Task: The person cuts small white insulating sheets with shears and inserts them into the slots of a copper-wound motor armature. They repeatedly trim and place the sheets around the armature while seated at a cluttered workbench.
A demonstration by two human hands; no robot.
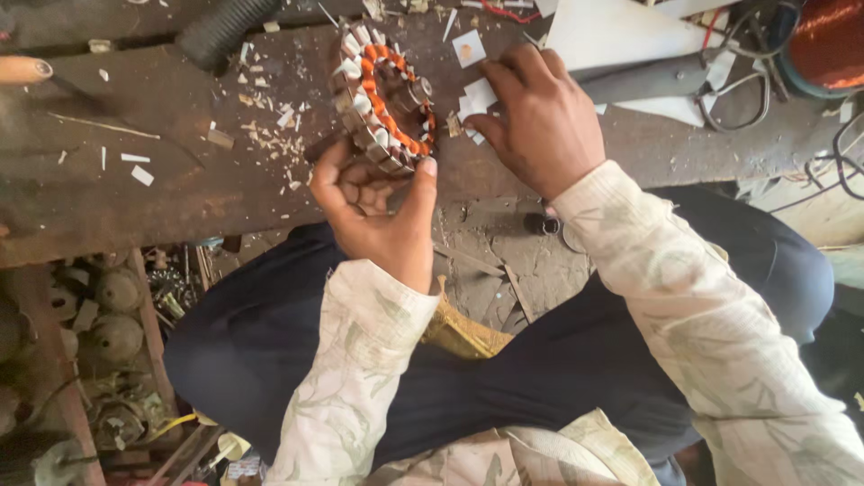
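My left hand grips the near rim of a round motor stator, a metal ring with an orange inner band and white paper slips in its slots, standing tilted on a worn brown bench. My right hand rests just right of the stator, fingers curled down onto a small heap of white paper pieces. Whether those fingers pinch a piece is hidden by the hand itself.
Paper scraps and shavings litter the bench. A black ribbed hose lies at the back, scissors and a copper wire spool at the right. A white sheet lies behind. Old motor parts sit below left.
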